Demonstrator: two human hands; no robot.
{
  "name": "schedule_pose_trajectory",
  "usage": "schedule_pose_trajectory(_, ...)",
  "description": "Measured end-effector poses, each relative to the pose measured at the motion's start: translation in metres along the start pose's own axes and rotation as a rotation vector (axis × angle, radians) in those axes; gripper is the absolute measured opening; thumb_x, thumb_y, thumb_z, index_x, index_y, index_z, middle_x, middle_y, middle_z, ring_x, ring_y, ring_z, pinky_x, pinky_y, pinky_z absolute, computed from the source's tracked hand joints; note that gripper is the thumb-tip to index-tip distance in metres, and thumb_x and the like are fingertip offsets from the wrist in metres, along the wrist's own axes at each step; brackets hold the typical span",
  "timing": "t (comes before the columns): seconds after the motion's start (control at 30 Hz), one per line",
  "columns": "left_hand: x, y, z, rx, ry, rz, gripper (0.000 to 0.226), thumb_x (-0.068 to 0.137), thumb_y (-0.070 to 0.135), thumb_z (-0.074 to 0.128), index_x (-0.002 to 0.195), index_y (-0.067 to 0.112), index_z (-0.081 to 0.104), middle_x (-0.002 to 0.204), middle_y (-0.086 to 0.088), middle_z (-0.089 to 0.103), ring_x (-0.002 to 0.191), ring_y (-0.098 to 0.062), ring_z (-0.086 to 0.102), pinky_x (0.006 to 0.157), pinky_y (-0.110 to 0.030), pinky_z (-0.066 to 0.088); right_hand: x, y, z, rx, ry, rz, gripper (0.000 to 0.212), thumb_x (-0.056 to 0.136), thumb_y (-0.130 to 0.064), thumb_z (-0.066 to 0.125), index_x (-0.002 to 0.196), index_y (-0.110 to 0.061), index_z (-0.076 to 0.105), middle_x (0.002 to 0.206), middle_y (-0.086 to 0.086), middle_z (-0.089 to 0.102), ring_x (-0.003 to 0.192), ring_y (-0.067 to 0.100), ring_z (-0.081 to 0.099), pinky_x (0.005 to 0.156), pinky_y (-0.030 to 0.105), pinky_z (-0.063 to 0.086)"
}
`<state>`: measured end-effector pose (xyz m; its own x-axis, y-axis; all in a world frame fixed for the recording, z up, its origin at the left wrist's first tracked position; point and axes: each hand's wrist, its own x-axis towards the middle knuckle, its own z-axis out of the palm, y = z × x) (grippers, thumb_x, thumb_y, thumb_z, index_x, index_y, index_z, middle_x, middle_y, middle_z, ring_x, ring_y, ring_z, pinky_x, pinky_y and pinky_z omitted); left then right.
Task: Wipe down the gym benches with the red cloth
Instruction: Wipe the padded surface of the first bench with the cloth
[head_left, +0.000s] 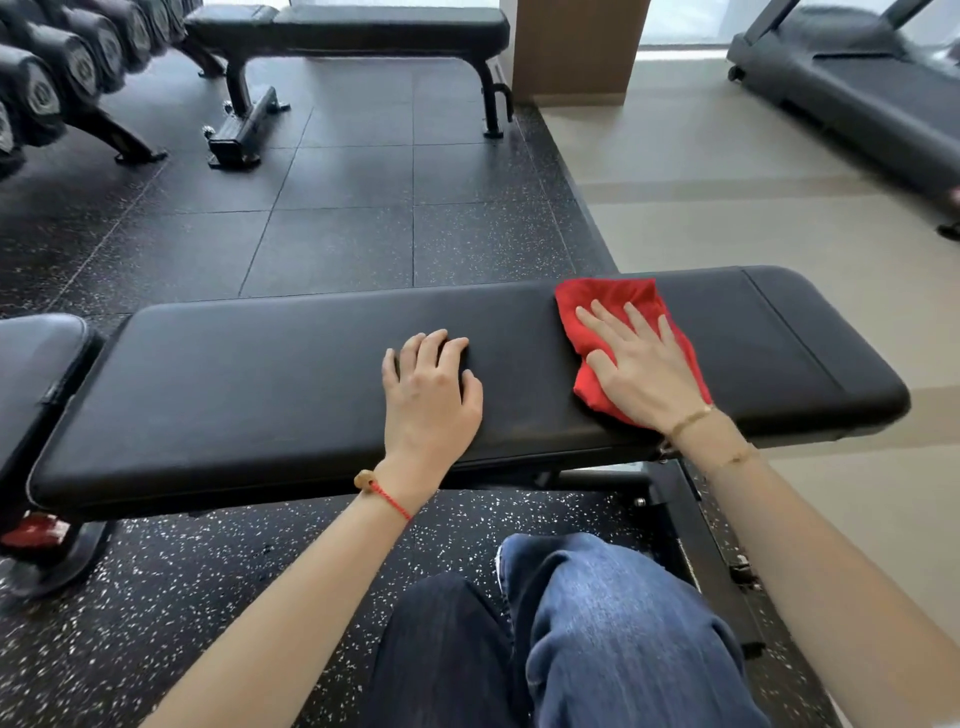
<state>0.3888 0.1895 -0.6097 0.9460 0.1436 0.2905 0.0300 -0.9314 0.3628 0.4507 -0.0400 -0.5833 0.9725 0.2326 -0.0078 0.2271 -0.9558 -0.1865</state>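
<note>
The right hand (641, 366) lies flat with fingers spread, pressing the red cloth (618, 332) onto the near bench (260, 374) pad toward its right end, while the left hand (431, 395) rests mid-pad beside it, fingers loosely bent, holding nothing

a gym: a padded black bench (260, 384) lies under the left hand (428, 395), a second bench (363, 26) stands well beyond it, dumbbells (57, 78) rack up far to its left, a treadmill (857, 88) sits far right, on speckled rubber flooring (337, 234).
</note>
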Motion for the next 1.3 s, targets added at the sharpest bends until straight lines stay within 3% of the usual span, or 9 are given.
schedule_pose_trajectory(0.17, -0.001, 0.000, 0.000, 0.000, -0.003, -0.004, 0.041, 0.097, 0.028, 0.046, 0.137, 0.020, 0.053, 0.147, -0.001, 0.048, 0.140, -0.022, 0.036, 0.121, -0.049, 0.019, -0.045, 0.008, 0.001, 0.001, 0.012, -0.116, 0.063, 0.087, -0.043, 0.028, 0.150, -0.043, 0.024, 0.158, -0.019, 0.021, 0.150, 0.016, 0.012, 0.122, 0.043, 0.003)
schedule_pose_trajectory(0.47, -0.002, 0.002, 0.000, 0.015, -0.005, -0.011, 0.043, 0.098, 0.028, 0.045, 0.139, 0.020, 0.051, 0.149, -0.002, 0.046, 0.142, -0.022, 0.034, 0.121, -0.049, 0.019, 0.063, -0.011, 0.003, 0.016, -0.035, 0.038, 0.054, 0.099, -0.039, 0.028, 0.152, -0.041, 0.017, 0.162, -0.015, 0.010, 0.151, 0.022, 0.004, 0.121, 0.048, -0.004)
schedule_pose_trajectory(0.8, -0.001, 0.001, 0.001, 0.012, 0.010, -0.020, 0.042, 0.096, 0.028, 0.047, 0.137, 0.021, 0.054, 0.148, 0.000, 0.048, 0.141, -0.021, 0.037, 0.121, -0.048, 0.019, -0.009, -0.034, 0.009, 0.038, -0.049, -0.337, 0.062, 0.090, -0.044, 0.026, 0.151, -0.045, 0.017, 0.160, -0.020, 0.013, 0.150, 0.013, 0.006, 0.122, 0.045, -0.001)
schedule_pose_trajectory(0.97, -0.001, 0.001, 0.001, 0.011, 0.008, -0.018, 0.042, 0.096, 0.028, 0.047, 0.137, 0.021, 0.053, 0.148, 0.000, 0.048, 0.141, -0.021, 0.036, 0.121, -0.047, 0.018, 0.002, -0.024, 0.007, 0.021, -0.014, -0.238, 0.058, 0.097, -0.040, 0.037, 0.151, -0.043, 0.019, 0.160, -0.019, 0.015, 0.150, 0.014, 0.007, 0.122, 0.045, 0.000)
schedule_pose_trajectory(1.17, -0.002, 0.003, 0.000, 0.029, -0.006, -0.018, 0.043, 0.097, 0.029, 0.044, 0.140, 0.021, 0.051, 0.150, 0.000, 0.046, 0.143, -0.021, 0.034, 0.122, -0.048, 0.017, 0.032, -0.043, 0.007, 0.063, -0.021, -0.113, 0.055, 0.100, -0.052, 0.025, 0.153, -0.037, 0.018, 0.162, -0.015, 0.011, 0.151, 0.016, 0.001, 0.121, 0.047, -0.005)
schedule_pose_trajectory(1.23, -0.002, 0.003, 0.000, 0.022, -0.005, -0.020, 0.043, 0.097, 0.028, 0.045, 0.139, 0.021, 0.051, 0.150, 0.000, 0.046, 0.143, -0.022, 0.035, 0.122, -0.048, 0.017, 0.026, -0.040, 0.007, 0.128, -0.011, -0.138, 0.057, 0.100, -0.055, 0.023, 0.153, -0.035, 0.022, 0.161, -0.013, 0.016, 0.151, 0.015, 0.006, 0.122, 0.044, -0.002)
schedule_pose_trajectory(1.3, -0.002, 0.003, 0.000, 0.015, -0.001, -0.021, 0.043, 0.097, 0.028, 0.046, 0.139, 0.021, 0.052, 0.150, 0.000, 0.047, 0.142, -0.021, 0.035, 0.122, -0.048, 0.017, 0.018, -0.032, 0.006, 0.156, 0.111, -0.115, 0.057, 0.099, -0.054, 0.030, 0.150, -0.029, 0.032, 0.159, -0.007, 0.027, 0.148, 0.017, 0.018, 0.122, 0.041, 0.006)
